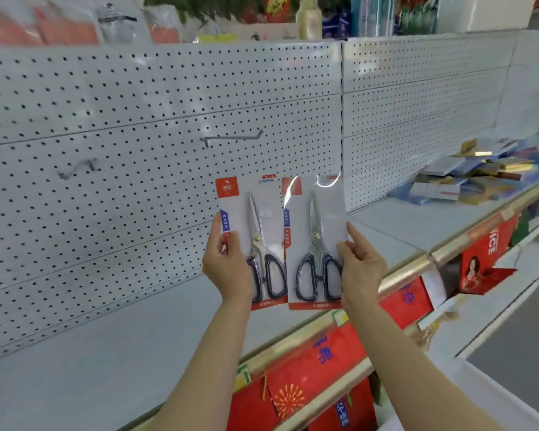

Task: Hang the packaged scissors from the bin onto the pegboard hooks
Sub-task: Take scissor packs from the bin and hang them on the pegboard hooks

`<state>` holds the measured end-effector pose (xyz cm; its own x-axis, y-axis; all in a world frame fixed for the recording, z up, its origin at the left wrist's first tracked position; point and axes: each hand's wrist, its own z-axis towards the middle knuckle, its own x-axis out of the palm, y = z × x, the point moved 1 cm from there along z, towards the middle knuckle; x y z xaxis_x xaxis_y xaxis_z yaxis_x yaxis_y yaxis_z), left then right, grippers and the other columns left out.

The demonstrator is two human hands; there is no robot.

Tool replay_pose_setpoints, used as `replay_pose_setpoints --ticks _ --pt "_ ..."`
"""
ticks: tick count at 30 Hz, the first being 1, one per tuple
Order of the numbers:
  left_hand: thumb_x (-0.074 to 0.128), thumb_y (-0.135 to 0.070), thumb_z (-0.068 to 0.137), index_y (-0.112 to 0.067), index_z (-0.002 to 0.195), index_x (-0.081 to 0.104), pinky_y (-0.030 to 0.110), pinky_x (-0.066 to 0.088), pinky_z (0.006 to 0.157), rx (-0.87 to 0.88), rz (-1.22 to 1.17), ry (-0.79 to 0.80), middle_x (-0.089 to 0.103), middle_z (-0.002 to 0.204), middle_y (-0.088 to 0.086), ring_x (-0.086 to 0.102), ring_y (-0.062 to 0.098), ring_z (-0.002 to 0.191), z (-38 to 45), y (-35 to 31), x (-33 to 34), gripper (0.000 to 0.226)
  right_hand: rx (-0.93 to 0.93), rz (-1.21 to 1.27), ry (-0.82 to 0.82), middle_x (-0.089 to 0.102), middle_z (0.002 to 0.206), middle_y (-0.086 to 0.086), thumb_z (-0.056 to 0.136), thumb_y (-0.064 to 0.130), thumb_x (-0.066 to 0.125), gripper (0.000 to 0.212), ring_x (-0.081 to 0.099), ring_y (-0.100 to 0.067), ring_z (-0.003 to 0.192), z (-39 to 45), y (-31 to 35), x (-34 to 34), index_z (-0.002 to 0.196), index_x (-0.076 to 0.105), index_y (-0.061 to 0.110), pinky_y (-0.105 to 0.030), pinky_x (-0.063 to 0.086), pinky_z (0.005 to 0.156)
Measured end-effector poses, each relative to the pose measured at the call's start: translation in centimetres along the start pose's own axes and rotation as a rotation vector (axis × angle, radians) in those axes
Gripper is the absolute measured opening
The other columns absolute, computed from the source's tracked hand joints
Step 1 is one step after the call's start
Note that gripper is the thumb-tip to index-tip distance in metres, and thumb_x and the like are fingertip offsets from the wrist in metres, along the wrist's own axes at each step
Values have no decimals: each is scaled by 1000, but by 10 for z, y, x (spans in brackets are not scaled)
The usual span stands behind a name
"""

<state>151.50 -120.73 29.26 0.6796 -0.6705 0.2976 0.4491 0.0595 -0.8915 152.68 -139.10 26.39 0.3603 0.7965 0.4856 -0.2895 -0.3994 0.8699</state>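
I hold two packaged scissors upright side by side in front of the white pegboard (137,98). My left hand (226,265) grips the left pack (255,219) by its lower left edge. My right hand (360,269) grips the right pack (316,225) by its lower right edge. Each pack is a white card with red trim and black-handled scissors under clear plastic. An empty metal hook (231,137) sticks out of the board just above the packs. A second empty hook (77,168) sits lower to the left. The bin is out of view.
A white shelf (106,353) runs below the pegboard, with a gold front rail (417,265). Stacked boxed goods (467,178) lie on the shelf at the right. Red hanging items (321,362) fill the space under the rail. Packaged goods line the top of the board.
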Motion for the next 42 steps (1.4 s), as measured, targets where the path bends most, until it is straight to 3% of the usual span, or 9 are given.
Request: replay_pose_setpoints --ticks 9,15,22,24,27,29,34,39,42 --pt "62 -8 93 -35 128 64 13 40 61 29 43 -212 53 69 -11 39 1 57 3 -28 -50 44 38 -16 244 59 78 -1 87 -4 62 41 48 -17 73 -27 7 36 121 68 19 -30 49 80" --pt "62 -6 93 -33 126 66 11 37 55 84 35 -310 44 67 -8 31 5 57 3 -49 -84 43 94 36 370 62 85 -8 87 -3 64 40 51 -20 76 -51 6 61 117 70 21 -41 50 93" --pt "62 -2 93 -28 128 65 9 45 63 168 24 -375 60 75 -19 43 4 65 23 -75 -122 44 128 66 436 68 89 -6 87 -1 64 41 56 -17 79 -86 -1 105 113 71 30 -49 50 98" --pt "61 -1 93 -27 128 65 8 44 62 204 30 -388 63 81 -14 43 2 62 30 -86 -130 45 135 79 450 69 89 -5 87 -1 65 43 56 -17 80 -94 1 119 107 72 36 -50 50 98" --pt "61 1 93 -22 130 64 5 45 65 244 45 -409 68 91 -22 53 -8 62 42 -100 -139 44 116 107 489 73 96 -5 88 0 64 45 58 -18 83 -102 8 133 100 72 42 -48 50 98" --pt "60 1 93 -21 132 63 4 45 67 248 62 -415 65 77 -35 55 -17 66 49 -107 -145 44 109 127 505 72 95 -4 88 -1 64 43 58 -16 82 -106 12 139 102 72 39 -42 51 97" --pt "61 -2 93 -26 132 63 9 46 60 224 54 -424 61 74 -19 46 3 66 60 -111 -154 45 115 140 512 59 85 -3 87 -1 65 44 49 -15 75 -109 17 146 100 72 40 -30 49 91" --pt "60 0 93 -23 132 63 8 48 63 199 62 -410 61 69 -40 51 0 66 64 -103 -157 45 126 148 529 56 73 3 87 -3 62 42 47 -14 66 -110 20 148 112 71 29 -25 51 75" --pt "60 -1 93 -23 131 63 5 46 62 184 67 -422 63 81 -39 56 -8 62 65 -101 -158 44 131 141 533 58 75 2 87 -2 63 40 48 -16 70 -109 20 149 115 71 27 -30 53 81"
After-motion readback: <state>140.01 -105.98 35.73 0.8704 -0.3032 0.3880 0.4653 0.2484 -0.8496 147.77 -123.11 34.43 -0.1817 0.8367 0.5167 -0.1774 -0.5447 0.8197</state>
